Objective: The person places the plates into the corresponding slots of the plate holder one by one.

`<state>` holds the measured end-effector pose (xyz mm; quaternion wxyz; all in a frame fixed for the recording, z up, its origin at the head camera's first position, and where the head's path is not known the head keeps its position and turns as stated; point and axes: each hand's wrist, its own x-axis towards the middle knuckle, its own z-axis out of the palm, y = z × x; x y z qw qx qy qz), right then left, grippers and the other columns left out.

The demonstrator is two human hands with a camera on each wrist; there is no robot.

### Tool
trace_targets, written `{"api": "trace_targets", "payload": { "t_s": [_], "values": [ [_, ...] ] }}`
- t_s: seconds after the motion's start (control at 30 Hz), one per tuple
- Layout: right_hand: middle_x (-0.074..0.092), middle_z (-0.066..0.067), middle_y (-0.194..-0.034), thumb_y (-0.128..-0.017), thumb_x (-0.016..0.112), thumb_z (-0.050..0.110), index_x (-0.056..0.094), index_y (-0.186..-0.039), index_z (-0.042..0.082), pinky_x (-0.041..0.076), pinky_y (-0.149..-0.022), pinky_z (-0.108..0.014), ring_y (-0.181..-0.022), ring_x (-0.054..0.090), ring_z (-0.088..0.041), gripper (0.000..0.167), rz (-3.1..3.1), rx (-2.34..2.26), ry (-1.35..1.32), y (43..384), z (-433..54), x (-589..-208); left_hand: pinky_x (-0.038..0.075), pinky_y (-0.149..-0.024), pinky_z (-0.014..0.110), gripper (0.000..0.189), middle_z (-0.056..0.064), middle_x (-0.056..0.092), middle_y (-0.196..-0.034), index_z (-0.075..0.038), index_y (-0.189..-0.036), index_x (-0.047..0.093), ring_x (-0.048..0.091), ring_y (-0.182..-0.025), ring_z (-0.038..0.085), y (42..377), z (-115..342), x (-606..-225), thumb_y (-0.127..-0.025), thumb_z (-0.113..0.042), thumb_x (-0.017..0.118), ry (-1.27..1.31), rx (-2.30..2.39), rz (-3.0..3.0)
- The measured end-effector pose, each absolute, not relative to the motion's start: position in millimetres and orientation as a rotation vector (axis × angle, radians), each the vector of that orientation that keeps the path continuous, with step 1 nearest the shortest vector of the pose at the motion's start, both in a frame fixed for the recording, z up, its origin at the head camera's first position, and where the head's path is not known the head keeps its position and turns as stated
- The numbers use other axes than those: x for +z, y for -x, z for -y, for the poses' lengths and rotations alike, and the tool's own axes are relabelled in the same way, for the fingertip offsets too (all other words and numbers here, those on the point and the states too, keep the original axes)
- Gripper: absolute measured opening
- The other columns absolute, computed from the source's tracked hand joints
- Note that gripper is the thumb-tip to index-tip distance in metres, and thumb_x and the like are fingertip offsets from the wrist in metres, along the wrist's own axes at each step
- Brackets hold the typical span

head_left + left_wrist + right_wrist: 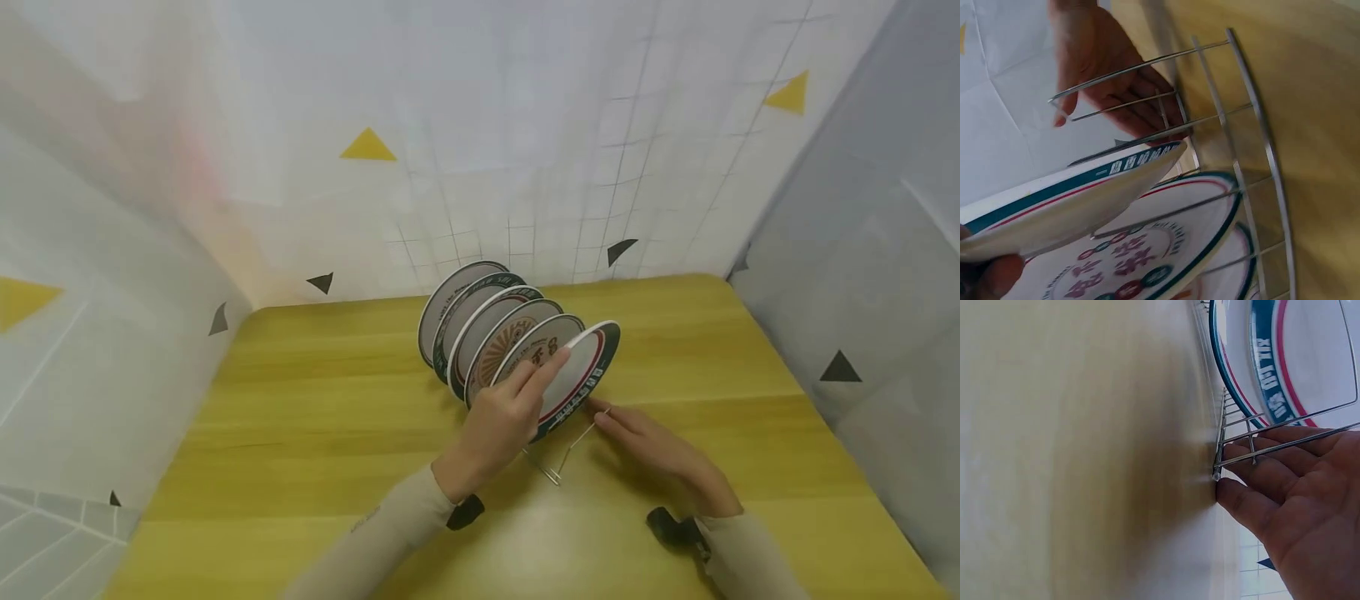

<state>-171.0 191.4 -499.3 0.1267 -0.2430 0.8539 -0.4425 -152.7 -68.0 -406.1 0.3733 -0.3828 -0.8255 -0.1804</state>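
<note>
My left hand [498, 425] pinches the rim of the front plate [583, 375], a white one with a green band and a red line. This plate leans at the near end of a wire dish rack [552, 477], where several plates [480, 342] stand on edge in a row. In the left wrist view, the left fingertips [1000, 275] grip the plate's edge, its far rim among the rack wires. Against the rack's end, my right hand [660, 446] lies with its fingers extended. Its palm faces the wires in the right wrist view, fingertips [1235, 494] right at the rack's base.
The rack stands on a yellow wood-grain table [322, 450]. White sheeting [480, 192] with yellow and dark triangles rises behind the table and along both sides.
</note>
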Motion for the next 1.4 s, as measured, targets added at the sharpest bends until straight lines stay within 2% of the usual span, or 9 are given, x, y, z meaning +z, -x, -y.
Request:
{"api": "trace_targets", "payload": {
  "t_s": [0.2, 0.33, 0.57, 0.7, 0.93, 1.03, 1.2, 1.27, 1.4],
  "values": [
    [0.048, -0.020, -0.146, -0.108, 0.033, 0.028, 0.046, -0.141, -0.007, 0.033, -0.112, -0.041, -0.137, 0.042, -0.038, 0.050, -2.558, -1.163, 0.687, 159, -198, -503, 0.034, -0.043, 0.014, 0.066, 0.002, 0.053, -0.089, -0.009, -0.145, 0.044, 0.040, -0.055, 0.005, 145, 61, -426, -0.083, 0.003, 0.061, 0.974, -0.439, 2.129],
    [0.054, -0.019, -0.140, -0.108, 0.035, 0.026, 0.051, -0.137, -0.006, 0.037, -0.108, -0.049, -0.132, 0.047, -0.038, 0.046, -2.615, -1.129, 0.659, 145, -209, -505, 0.033, -0.043, 0.012, 0.065, 0.001, 0.051, -0.087, -0.008, -0.144, 0.046, 0.039, -0.055, 0.004, 140, 51, -440, -0.082, 0.002, 0.060, 0.969, -0.444, 2.115],
    [0.061, -0.012, -0.133, -0.106, 0.040, 0.019, 0.048, -0.142, 0.010, 0.044, -0.100, -0.025, -0.123, 0.057, -0.032, 0.038, -2.639, -1.191, 0.701, 146, -237, -507, 0.035, -0.040, 0.014, 0.055, 0.003, 0.050, -0.086, -0.005, -0.143, 0.047, 0.036, -0.048, 0.004, 135, 35, -453, -0.089, -0.001, 0.040, 0.881, -0.285, 2.104],
    [0.061, -0.014, -0.134, -0.106, 0.039, 0.017, 0.034, -0.152, 0.021, 0.046, -0.097, -0.027, -0.120, 0.058, -0.031, 0.046, -2.639, -1.194, 0.689, 144, -251, -506, 0.036, -0.040, 0.014, 0.050, 0.005, 0.054, -0.091, -0.009, -0.142, 0.048, 0.043, -0.053, 0.006, 131, 24, -450, -0.096, -0.003, 0.029, 0.822, -0.180, 2.101],
    [0.055, -0.024, -0.137, -0.108, 0.029, 0.009, 0.025, -0.156, 0.017, 0.051, -0.091, -0.025, -0.114, 0.064, -0.021, 0.049, -2.545, -1.268, 0.697, 141, -283, -498, 0.048, -0.053, 0.018, 0.035, 0.007, 0.063, -0.093, -0.009, -0.125, 0.062, 0.058, -0.071, 0.014, 93, 2, -436, -0.094, -0.019, 0.049, 0.912, -0.101, 1.911],
    [0.052, -0.026, -0.139, -0.108, 0.027, 0.009, 0.025, -0.156, 0.017, 0.051, -0.091, -0.025, -0.112, 0.064, -0.022, 0.049, -2.509, -1.317, 0.661, 144, -289, -495, 0.041, -0.046, 0.015, 0.054, 0.003, 0.062, -0.090, -0.001, -0.139, 0.049, 0.055, -0.063, 0.009, 75, -10, -439, -0.094, -0.032, 0.054, 0.977, -0.279, 2.202],
    [0.052, -0.020, -0.142, -0.108, 0.029, 0.015, 0.032, -0.154, 0.019, 0.041, -0.097, -0.014, -0.126, 0.053, -0.007, 0.045, -2.474, -1.253, 0.644, 147, -287, -497, 0.035, -0.040, 0.018, 0.085, 0.011, 0.067, -0.106, 0.002, -0.153, 0.017, 0.052, -0.049, 0.006, 73, -28, -465, -0.097, -0.054, 0.050, 0.753, -0.365, 2.818],
    [0.053, -0.016, -0.143, -0.109, 0.029, 0.019, 0.036, -0.152, 0.020, 0.035, -0.099, -0.011, -0.129, 0.046, 0.001, 0.044, -2.460, -1.235, 0.625, 146, -283, -499, 0.036, -0.040, 0.021, 0.083, 0.011, 0.066, -0.106, 0.000, -0.151, 0.020, 0.052, -0.048, 0.008, 78, -33, -478, -0.097, -0.055, 0.050, 0.667, -0.335, 2.890],
    [0.049, -0.016, -0.146, -0.109, 0.028, 0.025, 0.037, -0.151, 0.021, 0.033, -0.100, -0.010, -0.129, 0.039, 0.008, 0.043, -2.444, -1.247, 0.571, 143, -281, -497, 0.032, -0.037, 0.023, 0.069, 0.005, 0.062, -0.084, 0.000, -0.139, 0.036, 0.049, -0.045, 0.009, 85, -45, -497, -0.096, -0.050, 0.055, 0.584, -0.225, 2.822]
  ]
}}
